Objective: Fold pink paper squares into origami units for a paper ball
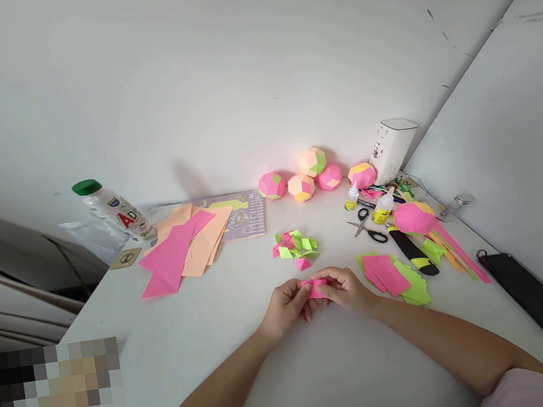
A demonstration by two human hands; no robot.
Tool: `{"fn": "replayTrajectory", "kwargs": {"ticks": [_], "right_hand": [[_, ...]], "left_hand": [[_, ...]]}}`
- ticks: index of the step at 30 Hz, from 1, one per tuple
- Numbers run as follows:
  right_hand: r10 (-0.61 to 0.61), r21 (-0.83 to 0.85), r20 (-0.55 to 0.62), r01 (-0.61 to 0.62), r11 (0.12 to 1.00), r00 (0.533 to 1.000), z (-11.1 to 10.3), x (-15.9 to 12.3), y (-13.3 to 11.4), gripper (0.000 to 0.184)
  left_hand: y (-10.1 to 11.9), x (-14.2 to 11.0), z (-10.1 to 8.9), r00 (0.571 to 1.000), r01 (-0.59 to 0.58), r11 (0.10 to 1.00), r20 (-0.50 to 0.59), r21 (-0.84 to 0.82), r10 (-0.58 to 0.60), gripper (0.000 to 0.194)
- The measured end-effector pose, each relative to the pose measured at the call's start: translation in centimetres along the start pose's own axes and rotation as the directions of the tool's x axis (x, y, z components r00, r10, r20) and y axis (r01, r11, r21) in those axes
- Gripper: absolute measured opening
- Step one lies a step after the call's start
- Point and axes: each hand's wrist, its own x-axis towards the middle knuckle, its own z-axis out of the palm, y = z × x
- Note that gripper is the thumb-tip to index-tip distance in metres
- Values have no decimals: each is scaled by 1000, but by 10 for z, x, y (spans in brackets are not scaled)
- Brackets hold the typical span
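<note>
Between my two hands is a small folded piece of pink paper [316, 289], held a little above the white table. My left hand [288, 303] pinches its left end, thumb in front and fingers curled behind. On the right end, my right hand [343, 288] grips it the same way. Just beyond my hands lies a small heap of folded green and pink paper pieces [298, 245], with a single pink folded piece [303, 264] at its near side. Right of my right hand is a stack of pink and green paper squares [387, 275].
Several paper balls [301, 187] sit by the wall. Scissors [368, 227], glue bottles [382, 208] and a black-and-yellow cutter [412, 251] lie at right, near a black phone-like case [534, 294]. Large paper sheets [172, 254] and a green-capped bottle [118, 211] are at left.
</note>
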Motion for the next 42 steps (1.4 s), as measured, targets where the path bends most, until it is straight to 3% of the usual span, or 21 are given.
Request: {"fn": "replayTrajectory", "kwargs": {"ticks": [8, 21, 42], "right_hand": [[13, -36, 35, -11, 999, 999, 1, -2, 1, 44], [-20, -94, -2, 20, 995, 1000, 2, -1, 7, 36], [-17, 22, 7, 17, 1000, 1000, 0, 0, 7, 24]], "left_hand": [[2, 2, -1, 1000, -15, 1000, -25, -15, 14, 38], [2, 3, -1, 1000, -5, 999, -1, -46, 5, 38], [1, 0, -2, 997, -14, 999, 76, 28, 12, 33]]}}
